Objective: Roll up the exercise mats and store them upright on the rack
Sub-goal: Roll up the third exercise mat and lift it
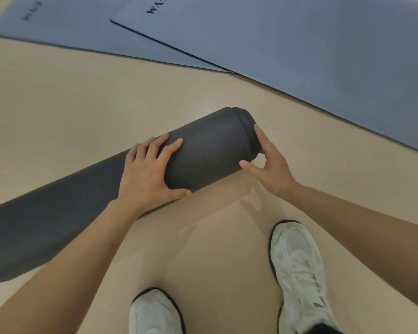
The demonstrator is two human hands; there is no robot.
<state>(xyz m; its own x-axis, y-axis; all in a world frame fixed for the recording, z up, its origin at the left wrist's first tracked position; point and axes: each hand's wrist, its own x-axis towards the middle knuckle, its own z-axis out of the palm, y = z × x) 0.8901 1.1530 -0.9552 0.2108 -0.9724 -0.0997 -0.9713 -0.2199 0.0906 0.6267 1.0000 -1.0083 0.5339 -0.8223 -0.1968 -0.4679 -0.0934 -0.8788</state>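
The dark rolled mat (203, 150) lies on the pale floor (215, 237) just in front of the person. Its long axis runs from near-left to far-right, so it sits slantwise across their stance, not square to it. At the far-right end the inner turns poke out a little past the outer wrap, like a shallow step.

The left hand (145, 174) rests on top of the roll about midway along. Its fingers are spread and laid flat over the curve, the thumb is down on the near side, and it presses without clamping. The right hand (270, 165) is at the stepped end, fingers straight against the end face and thumb touching the near edge. It is spread apart too, and it is the nearer hand to that uneven end. Tidying the end looks like the step in hand, and lifting would mean swinging this slanted axis upright.

By count there are three mats. One is rolled, and two grey-blue mats lie flat beyond it, well apart from the hands, each printed "GYM". The nearer flat mat (299, 44) overlaps the farther flat mat (82, 27). Two white shoes stand below the roll, the right shoe (297, 261) ahead of the left shoe (152, 312). No rack is in sight.
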